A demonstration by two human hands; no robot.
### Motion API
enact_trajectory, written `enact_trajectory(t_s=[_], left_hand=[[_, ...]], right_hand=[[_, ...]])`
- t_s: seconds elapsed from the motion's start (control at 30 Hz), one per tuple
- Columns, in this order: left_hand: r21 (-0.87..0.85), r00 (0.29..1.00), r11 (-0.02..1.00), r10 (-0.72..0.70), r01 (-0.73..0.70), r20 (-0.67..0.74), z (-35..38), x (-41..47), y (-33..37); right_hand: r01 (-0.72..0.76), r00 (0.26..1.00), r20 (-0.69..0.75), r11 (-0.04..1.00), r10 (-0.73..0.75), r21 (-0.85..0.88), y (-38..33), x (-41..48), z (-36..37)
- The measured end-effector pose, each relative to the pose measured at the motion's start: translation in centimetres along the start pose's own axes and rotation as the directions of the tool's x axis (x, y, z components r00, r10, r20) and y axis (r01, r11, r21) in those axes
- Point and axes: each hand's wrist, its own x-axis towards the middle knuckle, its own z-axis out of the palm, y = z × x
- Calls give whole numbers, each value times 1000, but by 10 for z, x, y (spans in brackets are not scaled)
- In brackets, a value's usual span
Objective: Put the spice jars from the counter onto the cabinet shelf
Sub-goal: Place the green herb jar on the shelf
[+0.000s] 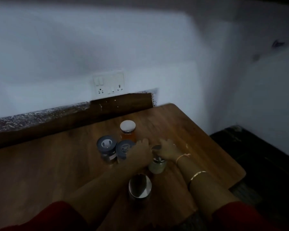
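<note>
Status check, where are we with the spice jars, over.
Right hand grips the pale jar from above. Left hand beside it, grip unclear. Four other jars on counter; cabinet shelf not in view.

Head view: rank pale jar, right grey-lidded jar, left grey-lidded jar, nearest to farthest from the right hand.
1. Pale jar, under the right hand.
2. Right grey-lidded jar, to its left.
3. Left grey-lidded jar, farthest left.
</note>
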Motion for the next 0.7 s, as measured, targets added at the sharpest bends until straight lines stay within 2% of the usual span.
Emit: enact_trajectory(t_s=[0.2,0.53,0.6,0.7], left_hand=[[-17,993,994,-104,104,-51,2,-1,-2],[-70,986,994,-88,78,-144,-21,5,11],[-72,979,995,-88,76,-183,-26,7,10],[-184,954,983,-76,23,-288,-39,11,5]], right_hand=[[-54,997,49,998,56,-26,26,8,34],[75,985,-141,987,-95,-141,35,21,47],[78,988,-127,990,-93,-117,33,27,41],[121,987,-106,993,-121,-15,19,39,13]])
